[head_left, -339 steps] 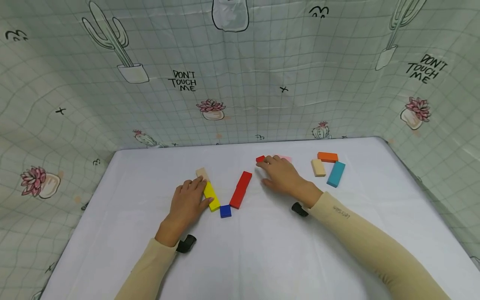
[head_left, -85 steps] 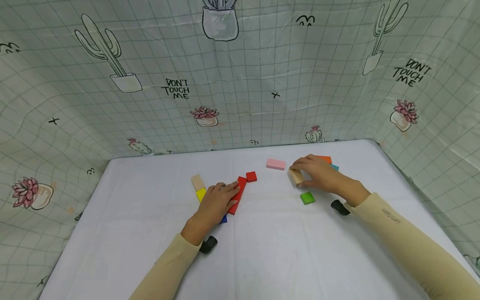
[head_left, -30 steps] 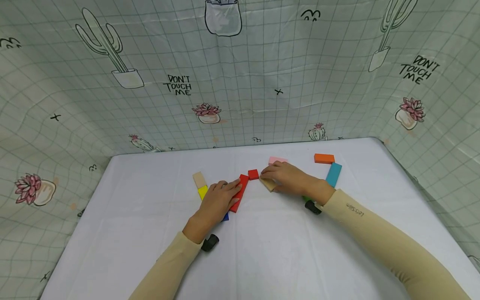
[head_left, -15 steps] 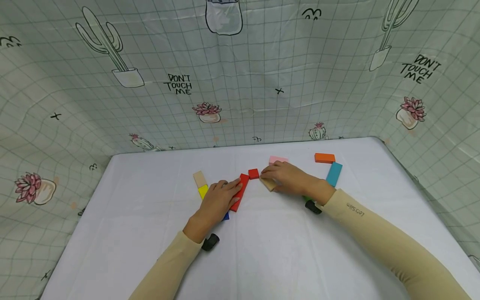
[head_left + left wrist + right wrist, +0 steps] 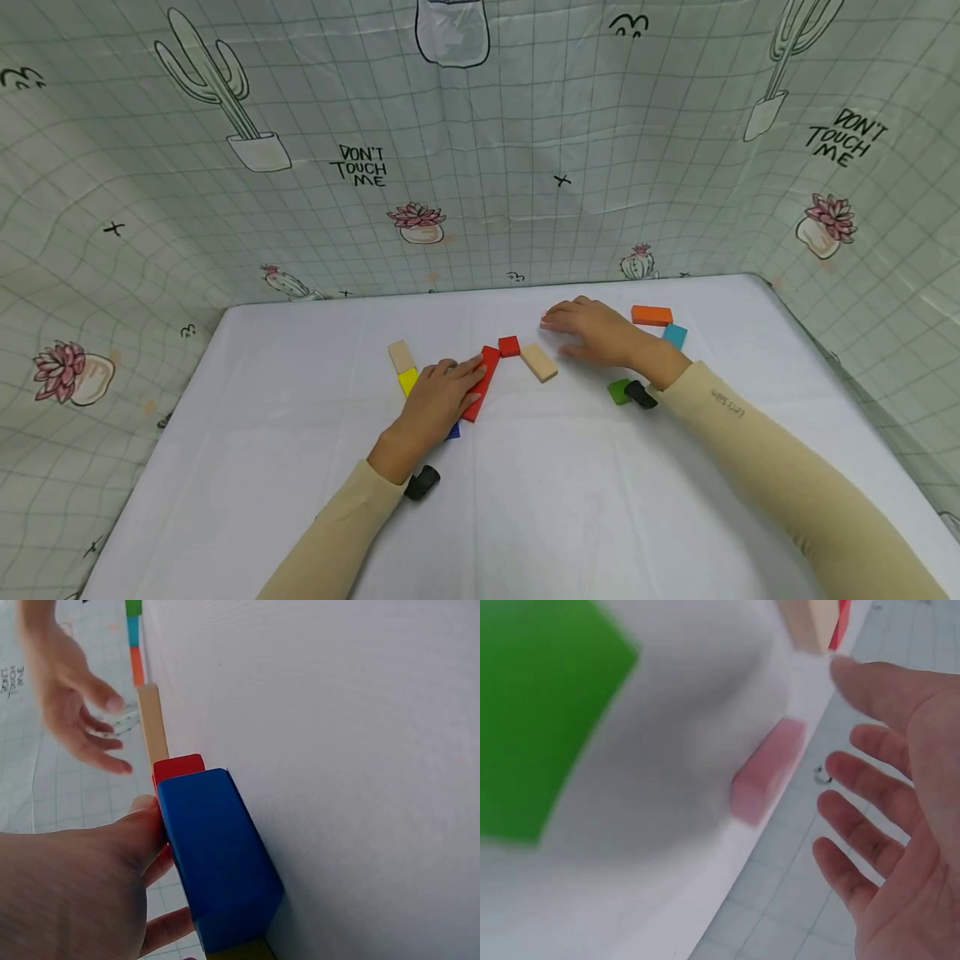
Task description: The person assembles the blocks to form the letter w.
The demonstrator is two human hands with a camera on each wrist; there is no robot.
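Note:
My left hand (image 5: 431, 408) lies over the row of blocks, its fingertips and thumb touching the long red piece (image 5: 487, 379). In the left wrist view a blue block (image 5: 217, 855) stands close beside that hand, with red (image 5: 178, 765) behind it. A small red block (image 5: 509, 347) sits at the far end of the long red piece, and a beige block (image 5: 539, 363) slants down from it. My right hand (image 5: 600, 333) hovers with spread fingers and nothing held. Close to its fingers lies a pink block (image 5: 769, 769), mostly hidden by the hand in the head view.
A green block (image 5: 619, 392) lies by the right wrist's black camera (image 5: 641, 394). Orange (image 5: 652, 315) and teal (image 5: 675, 335) blocks lie at the back right. A beige block (image 5: 401, 357) and a yellow one (image 5: 407, 381) form the left arm. A patterned cloth hangs behind the white table.
My right hand carried the beige block left, set it beside the small red one, let go, and moved back to the pink block. My left hand has stayed on the long red piece lately.

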